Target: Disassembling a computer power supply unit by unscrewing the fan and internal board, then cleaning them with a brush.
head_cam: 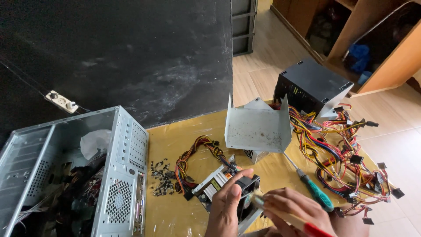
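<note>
My left hand (pixel 229 205) grips a small black cooling fan (pixel 247 193) at the bottom centre, thumb on its top edge. The fan sits against an opened power supply board (pixel 213 182) with a bundle of coloured wires (pixel 193 160). My right hand (pixel 291 210) holds a brush with a red handle (pixel 307 226), its bristled tip against the fan's face. A green-handled screwdriver (pixel 313 189) lies just behind my right hand. A bent grey metal cover (pixel 258 127) stands upright beyond the board.
An open grey computer case (pixel 74 175) lies at the left. Several small screws (pixel 161 175) are scattered beside it. A black power supply box (pixel 311 85) with tangled cables (pixel 346 162) sits at the right. A white power strip (pixel 62 101) rests on the dark wall panel.
</note>
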